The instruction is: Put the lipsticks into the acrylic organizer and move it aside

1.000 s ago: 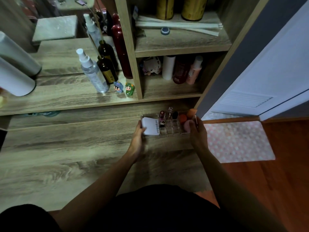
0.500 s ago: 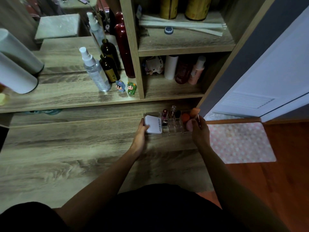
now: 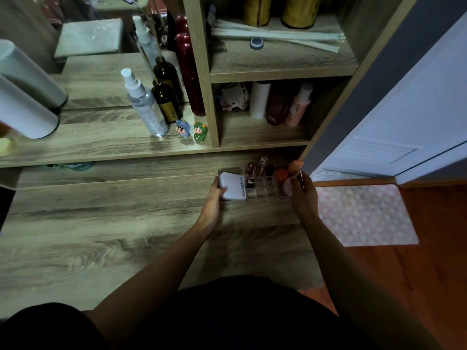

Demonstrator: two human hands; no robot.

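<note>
The clear acrylic organizer (image 3: 262,192) stands at the back right of the wooden tabletop, close under the shelf unit. Several lipsticks (image 3: 250,176) stand upright in its small cells. A white compact (image 3: 232,186) lies in its left part, and orange and pink makeup sponges (image 3: 282,176) fill its right part. My left hand (image 3: 214,202) grips the organizer's left end, fingers on the compact's edge. My right hand (image 3: 302,195) grips its right end, partly covering a pink sponge.
A shelf unit (image 3: 213,117) rises right behind the organizer, with bottles, a spray bottle (image 3: 145,103) and two small figurines (image 3: 192,130). The table's right edge drops to a dotted pink mat (image 3: 364,213) and a white door (image 3: 409,122). A white cylinder (image 3: 22,107) lies at far left.
Both hands and the organizer have shifted a little further back and to the right, toward the shelf unit. The grip on both ends is unchanged.
</note>
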